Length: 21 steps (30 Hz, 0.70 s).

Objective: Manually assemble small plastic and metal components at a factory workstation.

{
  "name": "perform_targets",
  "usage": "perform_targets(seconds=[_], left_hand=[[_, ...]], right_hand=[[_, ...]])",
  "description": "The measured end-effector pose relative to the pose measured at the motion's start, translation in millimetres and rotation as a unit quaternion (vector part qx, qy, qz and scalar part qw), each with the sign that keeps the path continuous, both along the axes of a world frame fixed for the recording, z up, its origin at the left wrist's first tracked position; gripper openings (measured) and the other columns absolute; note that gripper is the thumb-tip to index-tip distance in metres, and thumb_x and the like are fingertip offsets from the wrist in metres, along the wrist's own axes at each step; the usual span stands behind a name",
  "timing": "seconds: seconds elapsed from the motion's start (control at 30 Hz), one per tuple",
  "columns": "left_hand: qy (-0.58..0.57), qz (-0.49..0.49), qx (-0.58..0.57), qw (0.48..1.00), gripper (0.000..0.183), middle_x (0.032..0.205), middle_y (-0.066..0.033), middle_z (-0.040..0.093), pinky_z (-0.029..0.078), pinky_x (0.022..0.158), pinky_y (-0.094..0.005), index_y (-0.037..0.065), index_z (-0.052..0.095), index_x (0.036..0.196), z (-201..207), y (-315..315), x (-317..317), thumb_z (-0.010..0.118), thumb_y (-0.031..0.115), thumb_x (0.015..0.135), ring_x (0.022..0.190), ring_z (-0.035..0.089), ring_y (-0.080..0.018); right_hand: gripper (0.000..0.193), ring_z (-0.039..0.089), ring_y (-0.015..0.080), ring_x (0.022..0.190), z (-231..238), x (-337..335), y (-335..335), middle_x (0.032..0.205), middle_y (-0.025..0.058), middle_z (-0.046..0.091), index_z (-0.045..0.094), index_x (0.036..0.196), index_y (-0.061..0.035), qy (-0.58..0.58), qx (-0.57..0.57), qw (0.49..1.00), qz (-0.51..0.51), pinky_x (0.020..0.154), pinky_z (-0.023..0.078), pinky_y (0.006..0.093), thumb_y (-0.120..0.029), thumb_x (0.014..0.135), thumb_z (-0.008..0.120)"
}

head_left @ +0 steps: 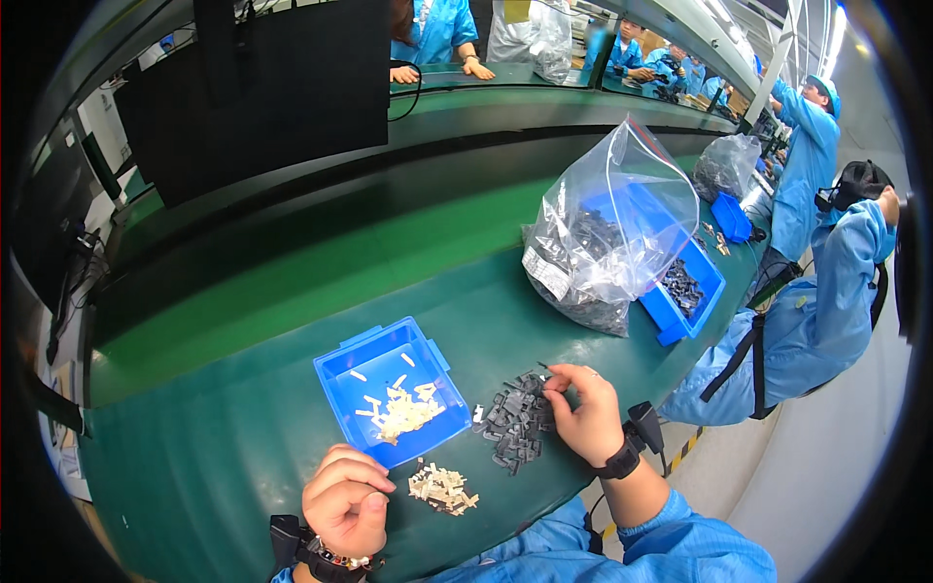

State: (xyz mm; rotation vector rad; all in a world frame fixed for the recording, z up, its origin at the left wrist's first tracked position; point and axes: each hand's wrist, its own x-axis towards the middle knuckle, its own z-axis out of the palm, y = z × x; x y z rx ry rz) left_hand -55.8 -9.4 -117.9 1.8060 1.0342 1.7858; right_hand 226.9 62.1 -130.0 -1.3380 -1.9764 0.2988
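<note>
My right hand (587,416) is over the right side of a pile of small black plastic parts (513,428). Its thumb and forefinger pinch a small black plastic part (542,365) whose tip sticks out past the fingers. My left hand (348,500) is curled closed by the near left corner of a blue bin (342,394); whatever it may hold is hidden. Cream-coloured slim pieces (403,416) lie in the bin. Nearer to me, between my hands, sits a small heap of cream and dark pieces (442,488) on the green table (224,457).
A large clear bag of dark parts (588,262) stands beyond my right hand, beside another blue bin (714,282) holding black parts. A co-worker in blue (792,340) sits at the right. A black panel (258,97) stands at the far left, and a raised ledge (544,115) runs behind.
</note>
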Motion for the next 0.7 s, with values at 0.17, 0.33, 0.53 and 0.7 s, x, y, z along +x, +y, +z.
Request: perform_targets(seconds=[0.17, 0.33, 0.53, 0.7], left_hand=[[0.019, -0.020, -0.066, 0.997, 0.013, 0.077, -0.0090, 0.065, 0.048, 0.069, -0.0349, 0.002, 0.058, 0.067, 10.8, 4.3, 8.9, 0.065, 0.006, 0.077, 0.074, 0.061, -0.0245], [0.156, 0.035, -0.099, 0.982, 0.015, 0.085, -0.0115, 0.067, 0.050, 0.073, -0.0324, 0.000, 0.065, 0.084, 29.5, 14.0, 20.6, 0.070, -0.001, 0.070, 0.081, 0.063, -0.0238], [0.133, 0.029, -0.113, 0.984, 0.036, 0.091, -0.0116, 0.067, 0.051, 0.072, -0.0329, 0.000, 0.065, 0.106, 37.4, 18.8, 20.0, 0.074, 0.001, 0.071, 0.082, 0.065, -0.0258], [0.068, 0.034, -0.107, 0.991, 0.028, 0.085, -0.0121, 0.067, 0.051, 0.066, -0.0294, -0.001, 0.069, 0.098, 27.0, 18.1, 13.3, 0.075, -0.001, 0.070, 0.076, 0.065, -0.0228]], right_hand=[[0.033, 0.063, 0.0096, 0.078, 14.5, -9.3, -1.0, 0.091, 0.0093, 0.068, 0.055, 0.111, -0.0001, 0.436, -0.255, 0.862, 0.044, 0.066, 0.048, 0.0220, 0.009, 0.080, 0.064], [0.034, 0.063, 0.0102, 0.085, 31.7, -43.7, -6.2, 0.094, 0.0095, 0.066, 0.051, 0.115, -0.0004, 0.504, -0.337, 0.777, 0.171, 0.075, 0.050, 0.0202, 0.008, 0.084, 0.063], [0.035, 0.061, 0.0116, 0.091, 43.8, -82.4, 2.6, 0.096, 0.0097, 0.065, 0.050, 0.117, 0.0001, 0.484, -0.339, 0.754, 0.287, 0.080, 0.049, 0.0239, 0.008, 0.085, 0.061], [0.031, 0.061, 0.0137, 0.095, 44.9, -93.9, 14.5, 0.097, 0.0087, 0.065, 0.050, 0.115, 0.0004, 0.450, -0.338, 0.755, 0.336, 0.084, 0.049, 0.0270, 0.007, 0.086, 0.059]])
